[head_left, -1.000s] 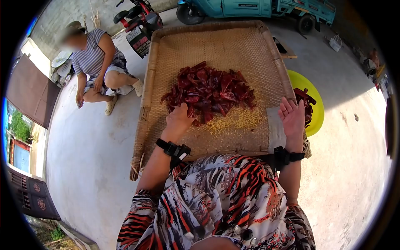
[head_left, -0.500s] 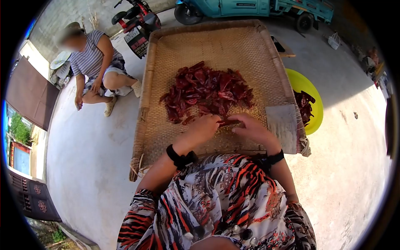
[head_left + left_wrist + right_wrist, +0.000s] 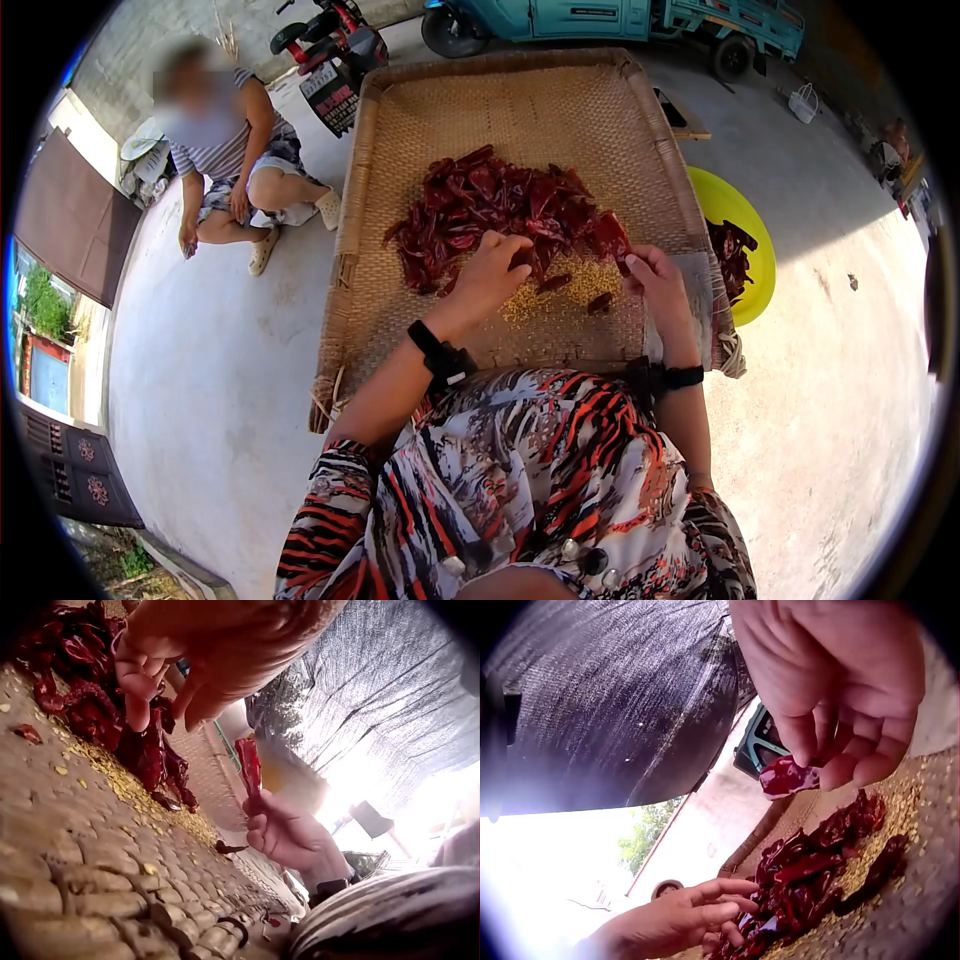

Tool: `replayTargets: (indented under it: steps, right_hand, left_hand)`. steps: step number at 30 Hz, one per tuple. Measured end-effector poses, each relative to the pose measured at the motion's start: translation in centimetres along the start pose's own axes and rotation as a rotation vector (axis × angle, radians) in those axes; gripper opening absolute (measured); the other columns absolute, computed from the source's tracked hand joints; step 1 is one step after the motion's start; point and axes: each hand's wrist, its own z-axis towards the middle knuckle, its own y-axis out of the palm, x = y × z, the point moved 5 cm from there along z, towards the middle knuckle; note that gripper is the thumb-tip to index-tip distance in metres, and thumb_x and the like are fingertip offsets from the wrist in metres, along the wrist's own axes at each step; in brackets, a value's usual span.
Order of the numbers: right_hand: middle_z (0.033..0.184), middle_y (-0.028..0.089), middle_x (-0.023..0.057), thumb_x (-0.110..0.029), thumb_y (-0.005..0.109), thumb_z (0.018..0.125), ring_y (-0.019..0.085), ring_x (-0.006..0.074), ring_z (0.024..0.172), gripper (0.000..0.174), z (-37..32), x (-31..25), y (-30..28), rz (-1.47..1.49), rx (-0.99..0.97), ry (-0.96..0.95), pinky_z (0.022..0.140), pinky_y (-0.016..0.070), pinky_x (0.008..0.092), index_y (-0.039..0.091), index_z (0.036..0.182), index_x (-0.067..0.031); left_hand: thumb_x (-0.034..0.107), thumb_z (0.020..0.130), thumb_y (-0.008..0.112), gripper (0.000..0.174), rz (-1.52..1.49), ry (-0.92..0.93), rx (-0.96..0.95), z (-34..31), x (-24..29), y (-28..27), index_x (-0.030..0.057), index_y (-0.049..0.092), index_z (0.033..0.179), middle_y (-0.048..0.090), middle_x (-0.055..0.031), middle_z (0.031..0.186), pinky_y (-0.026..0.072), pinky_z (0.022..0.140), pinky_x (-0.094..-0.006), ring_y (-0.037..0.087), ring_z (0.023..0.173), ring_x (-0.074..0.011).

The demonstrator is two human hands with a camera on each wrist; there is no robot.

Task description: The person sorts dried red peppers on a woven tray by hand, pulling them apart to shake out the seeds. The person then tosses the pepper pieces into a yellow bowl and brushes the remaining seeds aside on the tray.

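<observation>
My right hand [image 3: 663, 292] pinches a flat red dried pepper piece [image 3: 608, 238] above the right side of the pile. In the right wrist view that piece [image 3: 787, 778] hangs from the thumb and fingertips. My left hand [image 3: 480, 285] is at the near edge of the dried pepper pile [image 3: 495, 205], fingers spread and slightly bent. The left wrist view shows the left hand [image 3: 217, 652] over peppers [image 3: 94, 712] with no pepper visibly gripped. Yellow seeds [image 3: 525, 307] and a few loose dark pieces [image 3: 599, 303] lie between the hands on the woven tray [image 3: 500, 110].
A yellow basin [image 3: 762, 270] holding red peppers [image 3: 735, 250] stands right of the tray. A grey flat patch [image 3: 690, 275] covers part of its right side. To the left a person [image 3: 225, 150] squats, with a red scooter [image 3: 340, 70] and a teal three-wheeler [image 3: 590, 20] beyond.
Half a second ago both hands held one pepper together near the tray's front. They have parted: the right moved right with the piece, the left moved up to the pile.
</observation>
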Motion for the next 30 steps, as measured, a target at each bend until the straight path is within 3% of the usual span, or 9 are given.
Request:
replayTargets:
  steps: [4,7,10,13,16,19,27,29,30]
  right_hand:
    - [0.091,0.063,0.0000,-0.019,0.062,0.094,0.060,0.0096,0.074,0.022,0.7,-0.8,-3.9,0.683,0.272,-0.099,0.064,0.0482,0.0235,0.061,0.112,-0.0062]
    - [0.099,0.063,0.0009,-0.017,0.063,0.092,0.062,0.0112,0.083,0.025,-0.8,-1.4,-3.5,0.235,0.240,-0.017,0.068,0.0497,0.0258,0.060,0.114,-0.0059]
    - [0.103,0.063,0.0045,-0.012,0.065,0.087,0.063,0.0172,0.088,0.028,-1.2,0.4,-0.6,-0.204,-0.136,0.001,0.071,0.0510,0.0305,0.061,0.114,-0.0075]
    - [0.100,0.062,0.0093,-0.007,0.064,0.080,0.062,0.0243,0.088,0.028,-2.5,0.3,2.2,-0.696,-0.214,-0.294,0.074,0.0506,0.0351,0.064,0.108,-0.0086]
    - [0.097,0.061,0.0124,-0.005,0.063,0.077,0.062,0.0289,0.086,0.024,-2.2,0.6,3.0,-0.830,-0.275,-0.404,0.074,0.0499,0.0373,0.065,0.101,-0.0085]
    - [0.088,0.059,0.0109,0.000,0.065,0.075,0.061,0.0244,0.077,0.020,-2.5,-0.2,3.2,-0.831,-0.222,-0.415,0.068,0.0492,0.0336,0.065,0.094,-0.0036]
    - [0.088,0.065,0.0043,-0.005,0.067,0.082,0.059,0.0122,0.061,0.020,-0.7,-1.5,-1.5,-0.662,-0.056,-0.281,0.059,0.0486,0.0280,0.063,0.101,-0.0023]
    - [0.090,0.065,0.0035,-0.006,0.066,0.084,0.060,0.0122,0.067,0.027,1.0,-2.9,-5.1,-0.468,0.188,-0.184,0.063,0.0489,0.0271,0.060,0.111,-0.0031]
    - [0.092,0.064,0.0038,-0.006,0.066,0.085,0.060,0.0127,0.070,0.028,1.5,-3.7,-6.8,-0.491,0.374,-0.308,0.065,0.0490,0.0270,0.059,0.112,-0.0033]
  left_hand:
    - [0.013,0.093,0.058,0.051,0.072,-0.132,-0.193,0.5,-0.8,1.0,0.0152,0.042,0.141,0.042,-0.0151,0.118,0.0469,0.081,-0.0406,0.053,0.091,-0.0282]
    - [0.013,0.093,0.058,0.043,0.086,-0.104,-0.199,0.8,-0.8,1.2,0.0170,0.046,0.134,0.042,-0.0152,0.116,0.0465,0.078,-0.0429,0.053,0.088,-0.0293]
    - [0.013,0.092,0.059,0.035,0.251,-0.056,-0.182,1.2,-0.6,1.2,0.0169,0.050,0.125,0.045,-0.0142,0.111,0.0458,0.075,-0.0451,0.053,0.086,-0.0303]
    - [0.012,0.090,0.060,0.024,0.269,0.044,-0.071,1.3,-0.6,0.9,0.0150,0.054,0.113,0.050,-0.0123,0.102,0.0453,0.071,-0.0449,0.054,0.082,-0.0301]
    - [0.013,0.089,0.062,0.021,0.171,0.009,-0.007,1.2,-0.1,-0.1,0.0115,0.058,0.109,0.057,-0.0117,0.093,0.0452,0.071,-0.0440,0.056,0.082,-0.0292]
    - [0.016,0.089,0.064,0.019,0.004,0.058,0.108,0.8,-0.4,-0.7,0.0070,0.060,0.106,0.060,-0.0110,0.086,0.0458,0.068,-0.0407,0.059,0.078,-0.0243]
    - [0.018,0.091,0.066,0.021,-0.466,-0.288,-0.045,0.8,-2.0,-1.3,0.0046,0.059,0.106,0.058,-0.0029,0.079,0.0408,0.050,-0.0284,0.053,0.054,-0.0084]
    - [0.018,0.092,0.066,0.021,-0.597,-0.314,-0.068,0.8,-2.9,-1.0,0.0055,0.058,0.106,0.057,-0.0013,0.078,0.0392,0.046,-0.0259,0.052,0.052,-0.0073]
    - [0.018,0.092,0.066,0.020,-0.671,-0.319,-0.084,0.9,-3.6,-0.7,0.0062,0.057,0.106,0.056,-0.0006,0.078,0.0385,0.045,-0.0246,0.052,0.052,-0.0071]
